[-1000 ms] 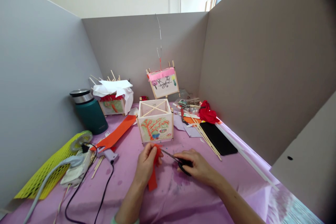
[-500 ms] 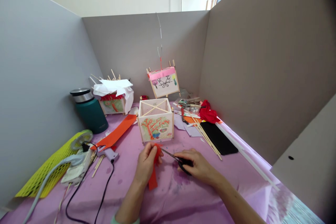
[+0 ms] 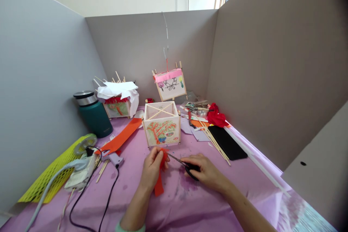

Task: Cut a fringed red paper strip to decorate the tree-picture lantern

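My left hand (image 3: 154,165) is closed on a red-orange paper strip (image 3: 158,187), whose lower end hangs below the fingers. Its upper end looks cut into a fringe. In my right hand (image 3: 203,170) are black-handled scissors (image 3: 190,169), their blades pointing left at the fringed end. Whether the blades touch the paper is hard to make out. Just beyond my hands a square lantern (image 3: 162,132) stands upright, with a drawn tree on its white front and crossed sticks over its open top.
To the left are a teal bottle (image 3: 95,117), a long orange paper strip (image 3: 122,137), a glue gun (image 3: 115,159) with its cord and a power strip (image 3: 81,175). A pink-edged lantern (image 3: 170,85) hangs behind. Wooden sticks (image 3: 217,148) and a black phone (image 3: 227,143) lie right.
Almost nothing differs. Both hands keep their hold on the strip and the scissors, and the whole view has shifted very slightly.
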Tool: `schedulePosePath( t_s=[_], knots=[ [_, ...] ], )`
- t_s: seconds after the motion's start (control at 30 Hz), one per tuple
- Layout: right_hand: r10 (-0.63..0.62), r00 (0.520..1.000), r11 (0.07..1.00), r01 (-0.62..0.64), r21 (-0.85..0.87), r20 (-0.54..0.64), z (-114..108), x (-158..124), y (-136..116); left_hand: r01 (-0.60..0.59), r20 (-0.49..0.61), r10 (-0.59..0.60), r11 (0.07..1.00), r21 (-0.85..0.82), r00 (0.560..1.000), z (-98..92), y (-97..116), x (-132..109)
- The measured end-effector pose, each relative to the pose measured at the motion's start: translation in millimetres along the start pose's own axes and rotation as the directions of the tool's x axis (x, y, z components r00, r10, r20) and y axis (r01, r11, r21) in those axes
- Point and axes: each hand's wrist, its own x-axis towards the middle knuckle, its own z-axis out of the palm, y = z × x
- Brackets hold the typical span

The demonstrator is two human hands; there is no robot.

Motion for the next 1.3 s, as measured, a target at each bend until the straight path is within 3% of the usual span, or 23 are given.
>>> schedulePosePath(
  t_s=[1.3],
  knots=[
    [-0.006, 1.000, 1.000, 0.006, 0.011, -0.009, 0.5, 0.9, -2.2, -0.013, 0.041, 0.011, 0.999, 0.041, 0.999, 0.7, -2.3, 1.8]
  ],
)
